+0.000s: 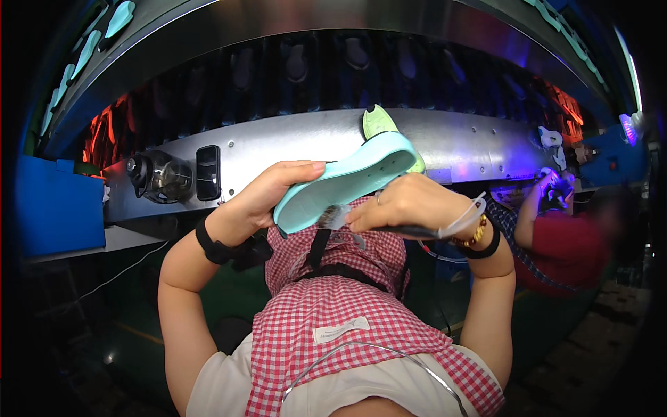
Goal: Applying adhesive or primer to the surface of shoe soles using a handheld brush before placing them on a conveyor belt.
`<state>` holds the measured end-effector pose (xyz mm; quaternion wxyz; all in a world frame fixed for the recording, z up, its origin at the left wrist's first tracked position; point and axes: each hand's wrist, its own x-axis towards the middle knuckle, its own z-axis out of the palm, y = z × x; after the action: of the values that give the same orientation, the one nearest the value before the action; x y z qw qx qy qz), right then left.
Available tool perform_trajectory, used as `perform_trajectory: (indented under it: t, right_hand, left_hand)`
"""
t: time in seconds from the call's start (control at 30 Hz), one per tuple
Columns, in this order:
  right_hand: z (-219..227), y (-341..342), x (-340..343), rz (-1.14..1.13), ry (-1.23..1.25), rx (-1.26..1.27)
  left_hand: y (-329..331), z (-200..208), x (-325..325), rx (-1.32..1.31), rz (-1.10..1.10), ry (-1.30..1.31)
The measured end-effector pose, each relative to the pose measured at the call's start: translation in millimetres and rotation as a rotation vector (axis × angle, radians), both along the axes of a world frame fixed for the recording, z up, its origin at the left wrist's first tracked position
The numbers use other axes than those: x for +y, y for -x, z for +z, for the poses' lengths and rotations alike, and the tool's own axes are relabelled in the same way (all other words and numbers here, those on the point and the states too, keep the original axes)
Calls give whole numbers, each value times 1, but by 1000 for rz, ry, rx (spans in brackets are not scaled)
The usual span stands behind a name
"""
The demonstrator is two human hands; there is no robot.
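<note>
My left hand grips a pale teal shoe sole from below and tilts it up in front of my chest. My right hand holds a small dark-handled brush, bristles against the lower rim of the sole. A light green insole piece sticks up behind the sole's far end. Both wrists wear black bands, and a clear strap and beaded bracelet sit on the right wrist. A red-and-white checked apron covers my front.
A long curved steel machine housing with a knob and black switch runs across in front. A blue bin stands at the left. A person in a red top works at the right under violet light.
</note>
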<state>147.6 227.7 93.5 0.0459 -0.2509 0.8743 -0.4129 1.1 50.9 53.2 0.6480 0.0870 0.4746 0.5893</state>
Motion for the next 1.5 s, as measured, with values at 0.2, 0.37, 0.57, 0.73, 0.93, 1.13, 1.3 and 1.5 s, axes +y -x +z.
perform_trajectory:
  t: [0.2,0.37,0.57,0.73,0.93,1.13,1.3,1.5]
  right_hand:
    - [-6,2,21,-63,-3,121]
    - [-9,-3,16,-138,53,-158]
    - [-51,6,17,-696,629,-120]
    - [-73,16,-1,-1052,511,262]
    - [-71,-20,0,-746,1125,227]
    - [-115,-16,19,-993,1310,131]
    - [-130,-8,14,-1048,1354,-37]
    - [-157,-16,45,-955,1332,-44]
  left_hand:
    - [3,6,-3,4,60,-11]
    - [7,-10,-13,-139,109,-187]
    - [-14,-42,5,-447,255,-288]
    - [-14,-47,12,-398,308,-326]
    - [26,15,-13,-217,484,-500]
    - [148,97,30,-101,586,-971]
    - [245,111,63,-405,1274,-771]
    - [209,147,134,893,803,-370]
